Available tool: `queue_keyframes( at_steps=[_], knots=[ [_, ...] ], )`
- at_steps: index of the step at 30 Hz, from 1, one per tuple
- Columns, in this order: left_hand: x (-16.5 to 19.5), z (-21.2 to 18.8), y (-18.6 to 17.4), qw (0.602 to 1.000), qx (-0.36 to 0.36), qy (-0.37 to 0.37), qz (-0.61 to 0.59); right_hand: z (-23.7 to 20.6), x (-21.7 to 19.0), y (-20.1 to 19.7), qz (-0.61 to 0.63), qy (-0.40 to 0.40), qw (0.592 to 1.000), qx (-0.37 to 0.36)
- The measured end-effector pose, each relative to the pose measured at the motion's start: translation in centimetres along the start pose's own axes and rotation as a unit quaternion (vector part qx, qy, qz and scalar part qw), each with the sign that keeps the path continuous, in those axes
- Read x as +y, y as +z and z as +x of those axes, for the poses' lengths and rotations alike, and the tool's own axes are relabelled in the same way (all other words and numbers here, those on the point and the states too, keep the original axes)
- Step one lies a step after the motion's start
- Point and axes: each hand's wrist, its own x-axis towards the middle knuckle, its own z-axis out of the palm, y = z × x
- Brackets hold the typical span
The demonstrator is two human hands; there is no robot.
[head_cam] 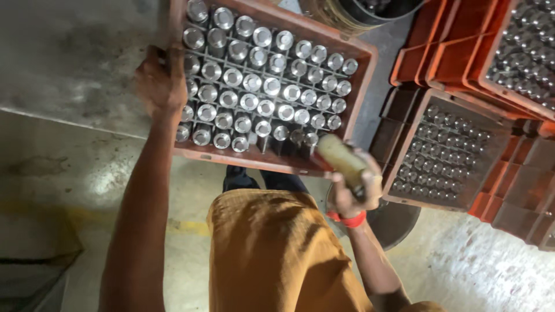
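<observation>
A red-brown plastic crate (358,75) is in front of me, its grid filled with several shiny metal cylinders (260,98) standing on end. My left hand (159,81) grips the crate's left rim. My right hand (355,188), with a red band at the wrist, is closed around a pale wooden handle (341,159) that points up toward the crate's near right corner. The tool's working end is hidden behind the crate edge.
To the right, another crate (404,133) with several darker metal parts sits on the floor, beside stacked orange crates (457,52). A dark round container (393,222) lies below my right hand. Grey concrete floor (63,167) spreads to the left.
</observation>
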Motion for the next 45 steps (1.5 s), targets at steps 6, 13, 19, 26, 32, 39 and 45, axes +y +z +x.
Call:
queue_keyframes(
  at_steps=[6,13,19,26,32,39,45],
  knots=[
    [0.1,0.0,0.0,0.996,0.041,0.016,0.082,1.8,1.3,6.4,-0.094,0.023,0.956,-0.275],
    [1.6,0.7,-0.9,0.995,-0.024,-0.067,0.064,4.3,3.2,6.0,-0.055,0.041,0.994,-0.088],
    [2.7,1.1,-1.3,0.992,-0.033,-0.103,0.063,6.8,2.9,8.6,0.007,0.030,0.995,-0.100],
    [3.2,1.4,-1.5,0.993,-0.018,-0.107,0.047,7.8,2.7,11.0,-0.059,0.007,0.978,-0.199],
    [2.8,1.7,-0.7,0.991,-0.009,-0.106,0.083,5.1,2.2,8.9,0.184,0.375,0.867,-0.271],
    [3.1,1.7,-0.6,0.993,-0.003,-0.095,0.071,6.8,5.3,7.1,-0.031,-0.119,0.980,-0.157],
    [3.1,2.0,-0.1,0.991,0.005,-0.098,0.091,7.8,5.9,8.2,0.039,-0.020,0.981,-0.189]
  ],
)
